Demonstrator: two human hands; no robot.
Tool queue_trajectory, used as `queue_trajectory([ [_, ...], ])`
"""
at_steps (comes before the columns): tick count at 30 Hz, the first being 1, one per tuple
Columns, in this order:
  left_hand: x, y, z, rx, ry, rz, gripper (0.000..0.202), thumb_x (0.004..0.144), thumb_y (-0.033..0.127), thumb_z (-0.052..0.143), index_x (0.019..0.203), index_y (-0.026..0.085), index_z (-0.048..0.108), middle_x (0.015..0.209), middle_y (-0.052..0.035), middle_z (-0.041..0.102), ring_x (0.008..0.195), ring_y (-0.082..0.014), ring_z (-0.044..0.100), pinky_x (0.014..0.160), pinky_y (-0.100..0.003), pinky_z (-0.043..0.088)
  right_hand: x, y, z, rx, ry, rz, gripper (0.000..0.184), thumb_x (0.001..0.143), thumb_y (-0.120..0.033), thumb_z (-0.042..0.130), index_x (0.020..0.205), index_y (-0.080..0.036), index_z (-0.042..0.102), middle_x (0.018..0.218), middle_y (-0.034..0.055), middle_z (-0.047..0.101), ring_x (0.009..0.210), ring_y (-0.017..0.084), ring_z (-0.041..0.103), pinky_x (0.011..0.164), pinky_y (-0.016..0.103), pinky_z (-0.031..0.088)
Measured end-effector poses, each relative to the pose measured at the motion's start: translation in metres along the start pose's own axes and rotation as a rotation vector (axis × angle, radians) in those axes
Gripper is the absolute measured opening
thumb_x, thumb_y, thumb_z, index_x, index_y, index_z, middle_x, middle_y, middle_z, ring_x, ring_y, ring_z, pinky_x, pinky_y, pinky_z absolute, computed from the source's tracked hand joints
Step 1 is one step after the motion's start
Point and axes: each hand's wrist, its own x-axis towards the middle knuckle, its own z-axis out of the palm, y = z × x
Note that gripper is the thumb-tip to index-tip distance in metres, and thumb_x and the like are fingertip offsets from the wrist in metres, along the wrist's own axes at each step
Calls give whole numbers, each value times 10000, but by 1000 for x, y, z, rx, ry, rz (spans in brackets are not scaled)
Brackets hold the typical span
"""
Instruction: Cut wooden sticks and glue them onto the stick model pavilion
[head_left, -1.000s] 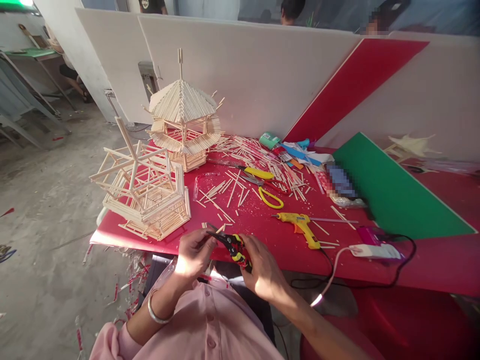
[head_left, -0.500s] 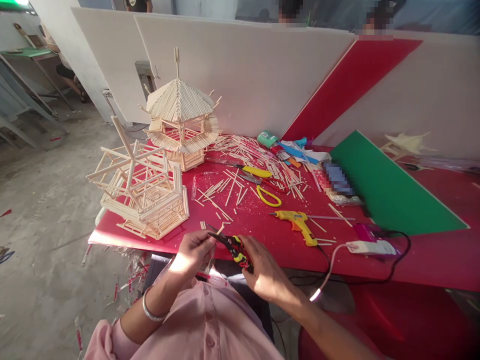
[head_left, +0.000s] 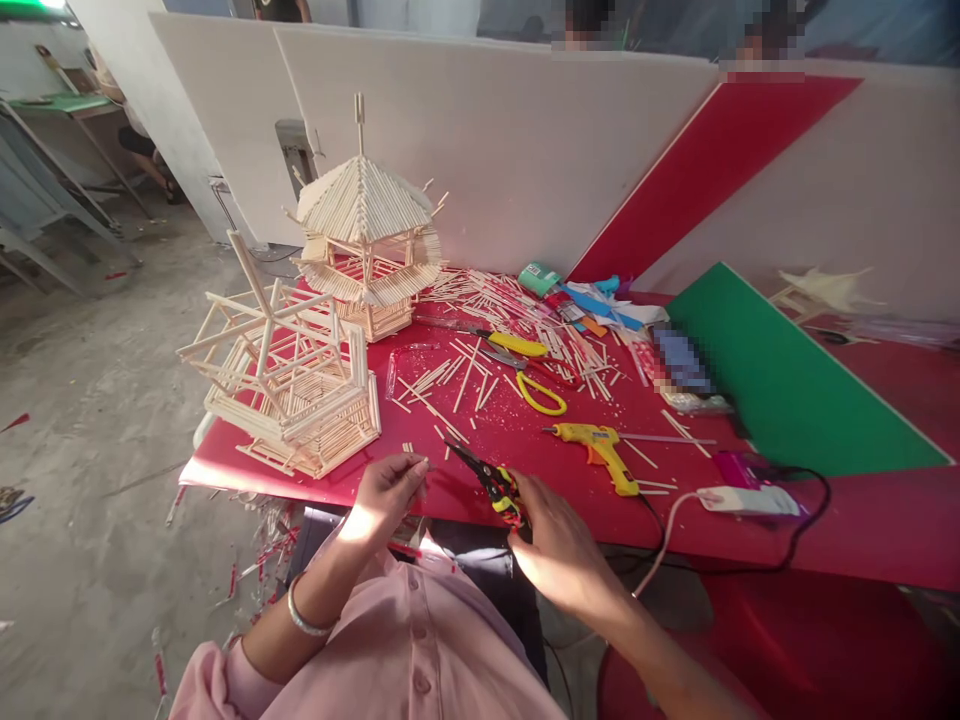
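Note:
My left hand (head_left: 391, 492) is closed in a pinch above the table's front edge; a pale tip of a small wooden stick (head_left: 425, 463) shows at the fingertips, the rest hidden by the fingers. Wrapped round the handles of black and yellow pruning shears (head_left: 487, 478) is my right hand (head_left: 551, 535). The shears' blades point up and left, apart from my left hand. Just beyond lie short stick pieces. At the left stands an unroofed stick framework (head_left: 289, 375), and behind it a roofed pavilion model (head_left: 364, 205) made of sticks.
Loose sticks (head_left: 480, 290) are strewn over the red table (head_left: 480, 470). Yellow-handled scissors (head_left: 541, 393) lie mid-table. A yellow glue gun (head_left: 600, 450) with a cord lies right, near a power strip (head_left: 750, 498). A green board (head_left: 795, 385) leans at the right; white panels stand behind.
The shears in my right hand have moved right, away from my left hand. The stick end that stuck out by the blades no longer shows there. The view has shifted slightly.

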Motion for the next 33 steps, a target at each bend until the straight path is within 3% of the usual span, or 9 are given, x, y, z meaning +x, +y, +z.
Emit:
queue_trajectory([
  [6, -1, 0, 2, 20, -4, 14, 451, 759, 572, 687, 773, 122, 672, 554, 26, 536, 430, -42, 344, 403, -183, 219, 0, 16, 8, -152, 91, 35, 542, 920, -371, 478, 1395, -112, 438, 1211, 212, 612, 1091, 343, 604, 883, 484, 498],
  [13, 0, 2, 1, -12, 54, 4, 466, 685, 548, 756, 862, 119, 711, 577, 12, 589, 418, -44, 386, 408, -179, 287, -4, 32, 5, -287, 214, 77, 616, 931, -533, 436, 1360, -92, 475, 1036, 210, 627, 957, 356, 609, 794, 479, 483],
  [16, 1, 0, 1, -17, 91, 35, 477, 713, 529, 746, 961, 121, 734, 623, 4, 620, 427, -41, 405, 433, -187, 338, -3, 33, 7, -300, 244, 82, 667, 898, -577, 483, 1359, -94, 486, 1090, 224, 616, 1000, 375, 588, 806, 494, 473],
  [20, 3, -2, 3, -15, 155, 48, 500, 709, 513, 757, 1001, 108, 749, 596, 11, 611, 429, -42, 411, 428, -189, 332, 4, 13, 3, -207, 384, -7, 619, 881, -571, 533, 1324, -139, 535, 1229, 207, 590, 1129, 383, 542, 922, 534, 434],
  [23, 6, -1, 8, -111, 178, 24, 487, 667, 473, 802, 987, 110, 750, 615, 8, 624, 437, -37, 430, 407, -171, 310, 18, -22, -6, 25, 481, -119, 473, 927, -489, 508, 1283, -185, 582, 1207, 159, 627, 1131, 302, 575, 968, 439, 443],
  [25, 7, 1, 12, -246, 176, 29, 442, 624, 422, 844, 933, 121, 750, 632, 3, 645, 477, -51, 498, 443, -170, 376, 29, -47, -11, 162, 405, -155, 373, 961, -421, 461, 1227, -213, 620, 1131, 126, 678, 1063, 247, 625, 911, 357, 472],
  [28, 9, 4, 18, -457, 209, 86, 364, 595, 363, 874, 854, 149, 735, 708, -22, 707, 645, -115, 643, 625, -228, 517, 40, -77, -13, 184, 93, -141, 268, 942, -396, 493, 962, -226, 699, 913, 80, 735, 841, 217, 681, 697, 292, 470],
  [30, 10, 5, 21, -537, 228, 127, 344, 610, 354, 872, 857, 166, 724, 756, -31, 734, 727, -140, 681, 719, -264, 541, 40, -86, -12, 171, -68, -141, 253, 927, -356, 509, 806, -225, 689, 792, 54, 734, 708, 195, 672, 584, 268, 403],
  [33, 12, 5, 24, -562, 190, 139, 372, 660, 368, 847, 945, 176, 705, 864, -61, 756, 831, -177, 706, 827, -324, 542, 39, -83, -15, 269, -127, -188, 287, 926, -275, 469, 721, -214, 660, 705, 29, 715, 620, 156, 635, 542, 248, 345],
])
